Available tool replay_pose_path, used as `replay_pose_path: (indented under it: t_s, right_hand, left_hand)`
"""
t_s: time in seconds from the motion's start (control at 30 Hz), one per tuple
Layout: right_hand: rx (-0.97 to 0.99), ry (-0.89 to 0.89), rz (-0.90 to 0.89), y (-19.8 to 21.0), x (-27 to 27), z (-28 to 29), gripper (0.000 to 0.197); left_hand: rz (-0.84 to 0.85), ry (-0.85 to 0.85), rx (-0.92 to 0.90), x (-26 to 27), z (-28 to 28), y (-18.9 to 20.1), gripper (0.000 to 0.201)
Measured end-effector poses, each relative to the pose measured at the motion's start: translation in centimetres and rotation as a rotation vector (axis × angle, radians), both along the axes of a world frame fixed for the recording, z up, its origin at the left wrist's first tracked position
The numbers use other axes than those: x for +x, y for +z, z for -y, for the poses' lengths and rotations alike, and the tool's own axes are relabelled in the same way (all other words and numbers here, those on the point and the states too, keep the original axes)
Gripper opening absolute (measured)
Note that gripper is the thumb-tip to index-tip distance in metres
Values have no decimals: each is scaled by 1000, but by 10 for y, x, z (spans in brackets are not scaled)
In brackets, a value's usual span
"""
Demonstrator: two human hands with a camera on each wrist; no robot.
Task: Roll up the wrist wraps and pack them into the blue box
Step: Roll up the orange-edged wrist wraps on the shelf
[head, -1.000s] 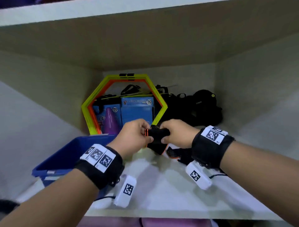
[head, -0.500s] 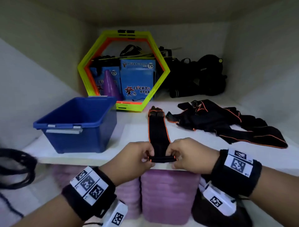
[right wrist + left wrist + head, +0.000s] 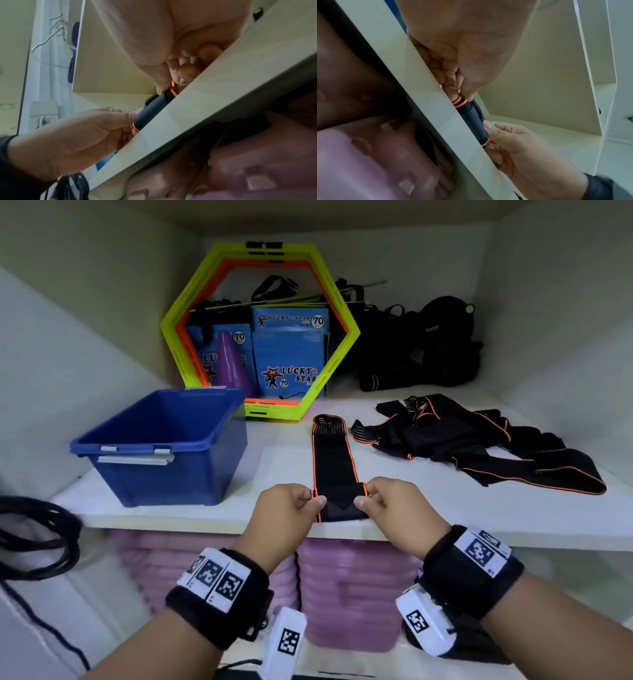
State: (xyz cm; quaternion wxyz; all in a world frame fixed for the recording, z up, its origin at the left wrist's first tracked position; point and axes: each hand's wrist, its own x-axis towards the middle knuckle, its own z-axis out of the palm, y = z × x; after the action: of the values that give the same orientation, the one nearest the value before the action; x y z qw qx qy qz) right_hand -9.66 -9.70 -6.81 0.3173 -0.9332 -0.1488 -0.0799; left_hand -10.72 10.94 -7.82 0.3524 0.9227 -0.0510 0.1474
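Observation:
A black wrist wrap [image 3: 334, 463] with orange edging lies stretched away from me on the white shelf [image 3: 445, 508], its near end folded over at the shelf's front edge. My left hand [image 3: 294, 505] pinches the left side of that fold and my right hand [image 3: 383, 501] pinches the right side. The left wrist view has the rolled end [image 3: 471, 119] between both hands; the right wrist view has it too [image 3: 154, 108]. The blue box [image 3: 164, 446] stands empty to the left. Several more wraps [image 3: 479, 443] lie in a heap to the right.
A yellow and orange hexagon frame [image 3: 260, 330] leans at the back with blue packets [image 3: 291, 354] and a purple cone [image 3: 231, 361] behind it. Black gear [image 3: 428, 347] fills the back right corner. Purple mats [image 3: 342, 587] sit under the shelf; black cables [image 3: 37, 542] hang at left.
The wrap went from bunched between my hands to laid out flat along the shelf. Its near end is now folded over further than half a second ago. The camera view tipped down.

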Motion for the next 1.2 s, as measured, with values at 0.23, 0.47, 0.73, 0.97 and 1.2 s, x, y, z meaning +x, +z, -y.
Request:
replay_pose_path:
  t_s: [0.23,0.47,0.73,0.97,1.2]
  right_hand:
    - [41,-90,-12,-8,1,-4,21]
    - [58,-58,123,-13,-7,-8,26]
    - [-144,101,115,-14,-2,3,53]
    - [44,48,133,-8,-3,2,37]
    - [238,-163,118,-10,1,-10,40]
  left_hand:
    - [-60,37,320,6,9,-7,41]
    - [-47,89,267,7,8,3,27]
    - [137,-114,277,1,-1,-9,54]
    - [105,-148,158,-4,-6,-9,52]
    - [69,83,-159,3,11,-6,29]
